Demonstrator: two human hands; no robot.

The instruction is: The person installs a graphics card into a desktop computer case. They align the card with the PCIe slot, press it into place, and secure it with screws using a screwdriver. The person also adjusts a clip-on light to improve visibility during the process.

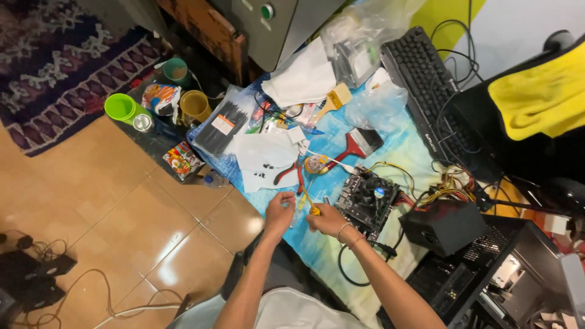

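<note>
A tan tiled floor point(122, 207) fills the left of the view, with a dark patterned rug point(55, 55) at its upper corner. Beside it runs a counter point(402, 149) under a light blue cloth, crowded with a black keyboard point(426, 91), an open black computer case point(487, 280), a black power supply box point(445, 226) with coloured wires, a green-black circuit board point(367, 200), white papers point(268, 158), a red-handled brush point(356, 146) and red pliers point(289, 173).

Both arms reach up from the bottom edge over the counter's near side. The left hand point(279, 213) has its fingers curled together, pinching something too small to make out. The right hand point(327, 220), a thin bracelet at its wrist, is clamped on a yellow-handled screwdriver point(311, 206), just beside the circuit board's near-left corner. The screwdriver is small, its handle bright yellow, and its shaft slants up toward the pliers.
</note>
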